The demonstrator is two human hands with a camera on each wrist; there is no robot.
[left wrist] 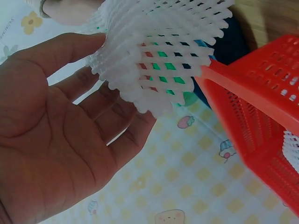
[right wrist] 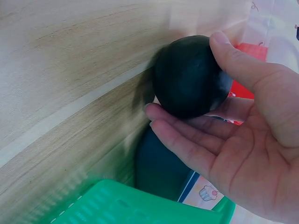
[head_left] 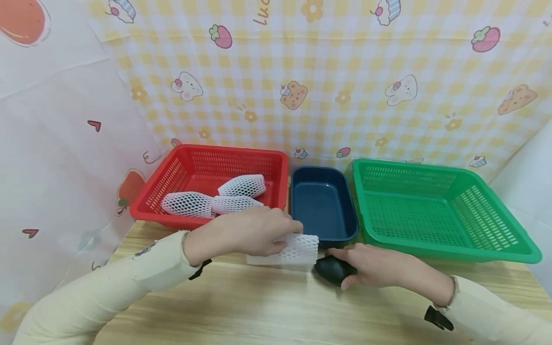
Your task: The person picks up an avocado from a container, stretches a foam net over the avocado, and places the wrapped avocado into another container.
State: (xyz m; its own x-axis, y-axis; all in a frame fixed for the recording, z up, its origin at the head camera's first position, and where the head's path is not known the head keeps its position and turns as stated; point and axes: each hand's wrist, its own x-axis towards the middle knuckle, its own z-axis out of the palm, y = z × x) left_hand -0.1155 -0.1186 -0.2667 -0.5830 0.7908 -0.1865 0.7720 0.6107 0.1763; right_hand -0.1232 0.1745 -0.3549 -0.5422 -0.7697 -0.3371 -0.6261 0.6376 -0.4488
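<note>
My left hand [head_left: 258, 232] pinches a white foam net sleeve [head_left: 297, 250] between thumb and fingers, just above the table. The left wrist view shows the open mesh of the foam net sleeve [left wrist: 159, 60] beyond the left fingertips. My right hand [head_left: 379, 266] holds a dark green, almost black avocado [head_left: 334, 270], low over the wood. Thumb and fingers bracket the avocado [right wrist: 189, 77] in the right wrist view. Its left end lies close to the sleeve's right end; whether they touch, I cannot tell.
A red basket [head_left: 282, 187] at the left holds several white foam net sleeves [head_left: 187, 203]. A dark blue tray [head_left: 323, 203] stands in the middle, beside a green basket [head_left: 405, 215] on the right. Behind them hangs a yellow checked cloth [head_left: 258, 96].
</note>
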